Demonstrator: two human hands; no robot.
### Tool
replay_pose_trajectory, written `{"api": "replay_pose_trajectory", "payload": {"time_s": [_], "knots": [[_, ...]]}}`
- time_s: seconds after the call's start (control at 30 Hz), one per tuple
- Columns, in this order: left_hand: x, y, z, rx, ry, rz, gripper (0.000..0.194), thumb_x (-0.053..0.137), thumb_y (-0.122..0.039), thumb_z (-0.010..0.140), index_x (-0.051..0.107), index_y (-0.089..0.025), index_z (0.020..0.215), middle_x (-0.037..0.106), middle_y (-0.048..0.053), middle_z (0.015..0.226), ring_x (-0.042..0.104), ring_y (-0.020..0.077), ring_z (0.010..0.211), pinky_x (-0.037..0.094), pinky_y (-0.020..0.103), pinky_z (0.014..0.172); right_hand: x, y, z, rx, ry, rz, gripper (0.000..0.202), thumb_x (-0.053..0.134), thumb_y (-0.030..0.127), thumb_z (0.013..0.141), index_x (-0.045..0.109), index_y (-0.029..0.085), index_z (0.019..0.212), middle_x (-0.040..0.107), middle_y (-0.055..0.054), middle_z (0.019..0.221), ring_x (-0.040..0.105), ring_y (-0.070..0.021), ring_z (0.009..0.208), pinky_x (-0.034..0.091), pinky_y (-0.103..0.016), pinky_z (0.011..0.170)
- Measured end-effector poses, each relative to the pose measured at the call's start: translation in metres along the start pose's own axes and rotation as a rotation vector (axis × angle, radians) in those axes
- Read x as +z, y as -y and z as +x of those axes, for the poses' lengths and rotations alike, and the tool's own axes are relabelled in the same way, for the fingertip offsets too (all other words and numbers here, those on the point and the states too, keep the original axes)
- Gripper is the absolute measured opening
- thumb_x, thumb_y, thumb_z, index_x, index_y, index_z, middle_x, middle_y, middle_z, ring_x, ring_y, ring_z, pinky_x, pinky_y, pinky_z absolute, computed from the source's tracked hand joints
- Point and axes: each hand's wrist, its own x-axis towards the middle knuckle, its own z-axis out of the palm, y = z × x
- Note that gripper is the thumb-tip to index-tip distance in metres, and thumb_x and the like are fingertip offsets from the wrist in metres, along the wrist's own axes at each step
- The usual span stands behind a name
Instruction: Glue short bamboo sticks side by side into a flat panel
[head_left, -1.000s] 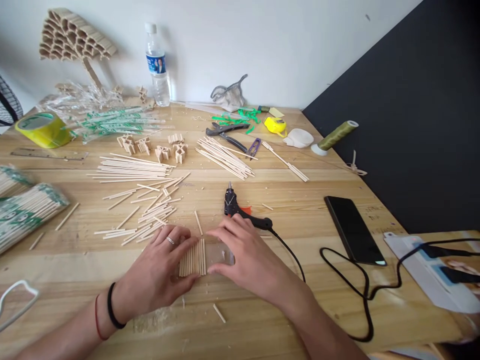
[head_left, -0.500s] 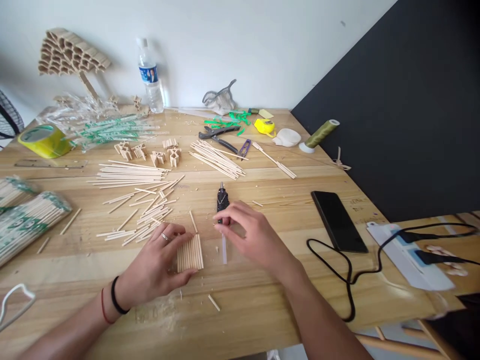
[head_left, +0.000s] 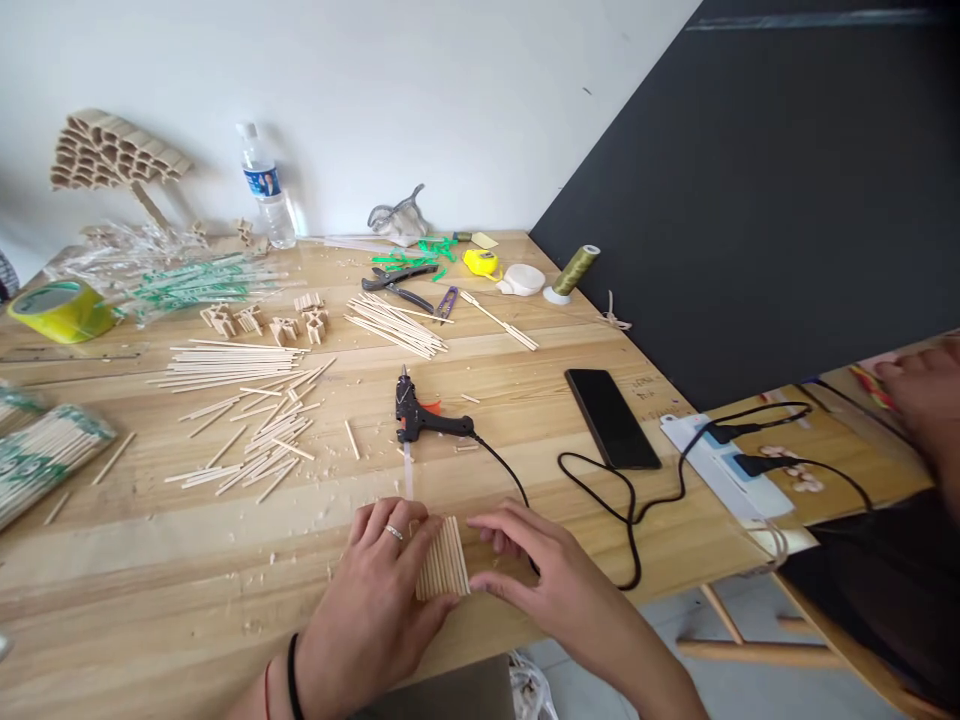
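Observation:
A small flat panel of wooden sticks (head_left: 450, 560) laid side by side is in front of me near the table's front edge. My left hand (head_left: 401, 570) grips it from the left, thumb along the near edge and fingers over the far side. At the panel's right edge is my right hand (head_left: 517, 565), its thumb and fingers spread apart; whether the thumb tip touches the corner I cannot tell. Beyond the hands a black hot glue gun (head_left: 420, 415) lies on its side, a clear glue stick (head_left: 408, 470) sticking out of its back.
Loose sticks (head_left: 277, 435) lie at left, near a bagged bundle (head_left: 56, 450). Farther back are pliers (head_left: 401, 285), a tape measure (head_left: 481, 263) and a bottle (head_left: 266, 185). A phone (head_left: 611, 418), cord (head_left: 634, 515) and power strip (head_left: 724, 465) lie right, near another person's hand (head_left: 926, 385).
My right hand has left the glue gun, which now lies flat, and has come to the panel's right edge. The left hand and panel have moved nearer the front edge. The view has swung right.

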Motion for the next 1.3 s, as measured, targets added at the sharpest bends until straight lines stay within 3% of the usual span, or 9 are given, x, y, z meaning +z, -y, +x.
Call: {"api": "replay_pose_trajectory", "payload": {"time_s": [0.13,0.3,0.73,1.1,1.3], "knots": [[0.016,0.002,-0.002,-0.031,-0.009,0.01,0.048,0.07,-0.019,0.093,0.056,-0.025,0.138,0.064,0.011,0.13,0.055,0.0365,0.12,0.048,0.062,0.102,0.014,-0.007,-0.012,0.082,-0.013,0.003,0.05,0.084,0.016,0.083,0.069,0.029,0.129,0.073,-0.004,0.115,0.072,-0.0254,0.103,0.061,-0.04,0.093],[0.014,0.004,-0.007,-0.047,-0.006,-0.022,0.047,0.069,-0.02,0.094,0.056,-0.025,0.139,0.061,0.013,0.135,0.052,0.0368,0.122,0.047,0.06,0.102,0.018,-0.005,-0.004,0.091,0.023,-0.04,0.058,0.083,0.009,0.082,0.068,0.026,0.135,0.071,-0.007,0.121,0.071,-0.027,0.11,0.06,-0.044,0.101],[0.012,0.003,-0.004,-0.066,0.013,-0.033,0.045,0.071,-0.021,0.092,0.06,-0.024,0.136,0.062,0.011,0.129,0.051,0.0355,0.12,0.044,0.057,0.101,0.019,-0.005,0.002,-0.025,0.017,-0.082,0.058,0.087,0.006,0.078,0.074,0.028,0.13,0.074,-0.005,0.117,0.073,-0.0271,0.107,0.062,-0.044,0.099],[0.01,0.002,0.002,-0.058,0.014,0.031,0.043,0.078,-0.023,0.09,0.064,-0.022,0.131,0.065,0.008,0.12,0.052,0.0323,0.116,0.042,0.053,0.101,0.022,-0.017,0.007,-0.134,0.0,-0.119,0.061,0.094,0.007,0.071,0.076,0.017,0.129,0.076,-0.009,0.107,0.074,-0.0247,0.094,0.064,-0.039,0.093],[0.007,0.002,0.002,-0.053,-0.002,0.036,0.049,0.083,-0.023,0.085,0.065,-0.024,0.13,0.066,0.008,0.119,0.053,0.0333,0.115,0.043,0.054,0.1,0.022,-0.022,0.003,-0.104,0.014,-0.069,0.059,0.091,0.01,0.076,0.074,0.022,0.131,0.076,-0.006,0.11,0.072,-0.0187,0.081,0.065,-0.032,0.08]]}}
